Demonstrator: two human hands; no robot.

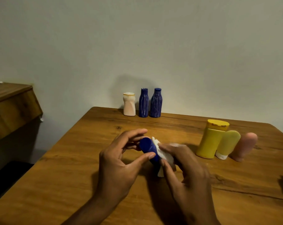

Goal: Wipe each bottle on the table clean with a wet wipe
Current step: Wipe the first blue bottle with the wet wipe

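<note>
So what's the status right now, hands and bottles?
Left hand holds blue bottle near its cap. Right hand presses wet wipe against it. Six bottles standing on table, three at the back, three right. Nothing in the way.

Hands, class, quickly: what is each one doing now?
Left hand: holds the blue bottle.
Right hand: presses the wet wipe against that bottle.

Seven bottles were visible: three blue [143, 103] [156, 103] [149, 147], two yellow [210, 138] [227, 144], one white [129, 103], one pink [245, 146]; plus one wipe [166, 155] and two hands [119, 163] [186, 168].
</note>
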